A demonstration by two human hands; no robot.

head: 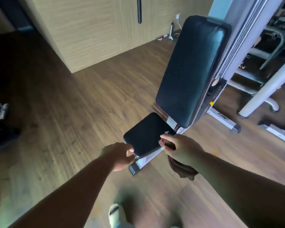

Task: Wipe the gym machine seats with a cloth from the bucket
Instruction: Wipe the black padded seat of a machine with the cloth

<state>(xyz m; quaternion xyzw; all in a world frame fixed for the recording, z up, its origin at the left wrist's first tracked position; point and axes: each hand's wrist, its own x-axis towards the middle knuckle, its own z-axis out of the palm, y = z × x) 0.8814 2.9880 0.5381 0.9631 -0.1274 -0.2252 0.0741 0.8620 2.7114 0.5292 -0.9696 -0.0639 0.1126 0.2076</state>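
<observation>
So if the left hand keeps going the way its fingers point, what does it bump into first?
Probably the black seat pad. The left hand reaches toward its near corner, fingertips about at the edge, though depth is hard to judge.

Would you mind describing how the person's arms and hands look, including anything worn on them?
Both forearms are bare, with no sleeves in view. The left hand and right hand wear no gloves; no watch, bracelet or ring shows, though the picture is slightly blurred.

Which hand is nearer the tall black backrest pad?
Right. The right hand, gripping the brown cloth, is at the seat's near right corner, just below the backrest pad. The left hand is at the seat's front edge, farther away.
</observation>
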